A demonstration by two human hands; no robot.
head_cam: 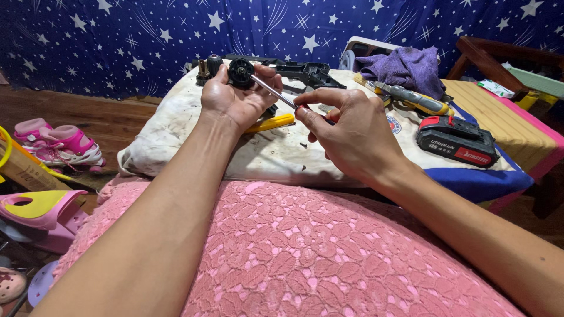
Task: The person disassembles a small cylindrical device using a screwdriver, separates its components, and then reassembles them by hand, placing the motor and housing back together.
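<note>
Seen from above, a person's two bare arms reach forward over a pink lace-covered lap toward a stained white cloth [194, 126] spread on a low bench. The left hand [235, 97] is closed around a small black wheel-like part [241, 73], palm turned up, seemingly to keep its centre facing the tool. The right hand [346, 132] pinches the handle end of a thin metal screwdriver [273, 92] between thumb and fingers, and the shaft slants up to meet the middle of the black part, so the tip appears seated there. Just below the left hand, on the cloth, lies a yellow-handled tool [270, 123]. Beyond the left hand rests a black plastic frame [308, 73]. To the right of the cloth sit a black and red battery pack [457, 141], a grey and yellow tool [414, 100], and a bunched purple rag [405, 66]. Far to the left of the cloth, on the wooden floor, stands a pair of pink and white roller skates [56, 144]. A dark blue curtain with white stars [117, 41] hangs behind everything.
</note>
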